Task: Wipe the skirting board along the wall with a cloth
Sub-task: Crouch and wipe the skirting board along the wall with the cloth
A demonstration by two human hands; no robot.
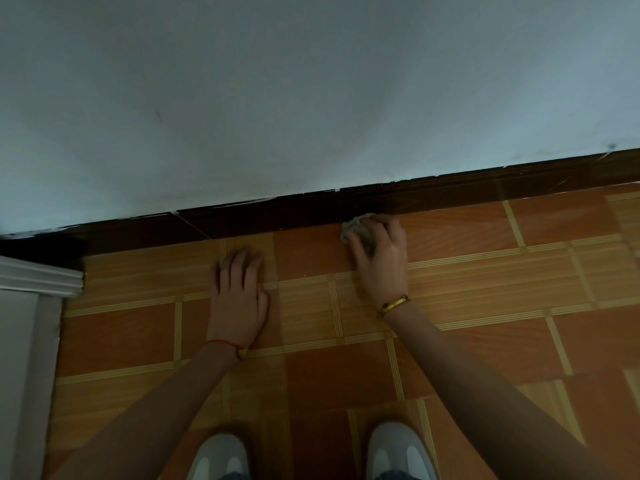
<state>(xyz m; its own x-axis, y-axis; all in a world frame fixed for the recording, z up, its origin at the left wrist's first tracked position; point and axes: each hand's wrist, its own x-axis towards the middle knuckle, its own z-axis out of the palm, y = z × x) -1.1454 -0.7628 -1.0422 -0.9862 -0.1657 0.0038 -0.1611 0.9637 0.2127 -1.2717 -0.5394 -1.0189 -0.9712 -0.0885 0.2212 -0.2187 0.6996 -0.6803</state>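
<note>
The right hand (381,258) is gripping a crumpled grey cloth (356,230), its fingers curled round it, and is pressing it against the foot of the dark brown skirting board (433,195), where the board is meeting the floor (485,271). The left hand (239,292) is lying flat on the tiled floor with its fingers straight and holding nothing, near the skirting board but not touching it. A gold bracelet (393,304) is sitting on the right wrist and a red string (225,344) on the left. Two white shoes (398,452) are showing at the bottom edge. A pale wall (311,98) is rising above the board.
</note>
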